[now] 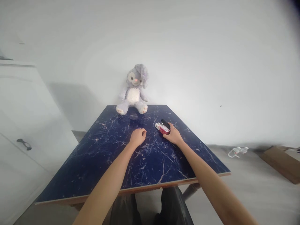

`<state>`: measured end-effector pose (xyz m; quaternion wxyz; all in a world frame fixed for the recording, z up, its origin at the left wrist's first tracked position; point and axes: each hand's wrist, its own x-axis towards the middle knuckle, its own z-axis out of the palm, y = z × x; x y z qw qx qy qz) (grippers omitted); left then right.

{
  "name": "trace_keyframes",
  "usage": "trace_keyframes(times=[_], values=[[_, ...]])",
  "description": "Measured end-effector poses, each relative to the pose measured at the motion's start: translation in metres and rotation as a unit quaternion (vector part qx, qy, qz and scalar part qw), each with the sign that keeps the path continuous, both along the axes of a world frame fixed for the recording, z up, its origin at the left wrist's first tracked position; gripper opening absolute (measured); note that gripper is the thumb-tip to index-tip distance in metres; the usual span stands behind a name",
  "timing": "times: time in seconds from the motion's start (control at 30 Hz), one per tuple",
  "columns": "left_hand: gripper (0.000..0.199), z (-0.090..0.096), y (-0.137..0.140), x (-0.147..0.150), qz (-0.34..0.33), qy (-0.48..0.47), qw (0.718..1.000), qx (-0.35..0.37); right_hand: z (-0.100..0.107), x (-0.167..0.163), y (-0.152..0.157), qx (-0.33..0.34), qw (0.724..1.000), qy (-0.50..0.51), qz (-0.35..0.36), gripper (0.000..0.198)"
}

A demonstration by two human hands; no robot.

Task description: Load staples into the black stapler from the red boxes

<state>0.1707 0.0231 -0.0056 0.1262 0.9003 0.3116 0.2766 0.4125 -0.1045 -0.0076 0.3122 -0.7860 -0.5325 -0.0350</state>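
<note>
Marbled blue tabletop [145, 172]: front edge low in the frame.
Left hand [138, 137]: centre, loosely curled; from here I can't tell whether the fingertips meet.
Right hand [174, 136]: right of centre, thumb and fingers pinching the carton's near end.
Red-and-white carton [162, 128]: right of centre, beside a black object [165, 123]; seemingly being gripped, which calls for steady fingers.
Plush toy [133, 93]: upper middle, seated at the far edge.
</note>
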Motion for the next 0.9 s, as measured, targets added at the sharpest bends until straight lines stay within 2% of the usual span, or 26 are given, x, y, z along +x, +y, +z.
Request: trace_keyframes(times=[0.1, 0.27, 0.4, 0.53, 0.7, 0.8, 0.9], values=[[0.027, 0.0, -0.003, 0.001, 0.005, -0.008, 1.0, -0.002, 0.001, -0.023, 0.008, 0.001, 0.999, 0.011, 0.033, 0.091], [0.04, 0.003, 0.002, -0.009, 0.094, -0.095, 0.99, -0.049, -0.001, -0.068, 0.034, 0.026, 0.999, 0.036, 0.013, 0.089], [0.038, 0.006, 0.022, -0.045, 0.105, -0.144, 0.983, -0.033, -0.003, -0.113, 0.06, 0.035, 0.997, 0.055, 0.039, 0.092], [0.03, 0.008, 0.047, -0.094, 0.078, -0.136, 0.987, 0.033, -0.003, -0.173, 0.083, 0.048, 0.994, 0.091, 0.043, 0.096], [0.03, 0.013, 0.067, -0.125, 0.138, -0.182, 0.974, 0.004, -0.004, -0.239, 0.093, -0.004, 0.988, 0.125, 0.094, 0.107], [0.03, 0.013, 0.068, -0.126, 0.164, -0.197, 0.966, -0.008, -0.007, -0.246, 0.092, 0.023, 0.975, 0.164, 0.147, 0.108], [0.029, 0.011, 0.065, -0.123, 0.175, -0.186, 0.967, -0.013, -0.009, -0.226, 0.096, 0.042, 0.965, 0.18, 0.185, 0.094]])
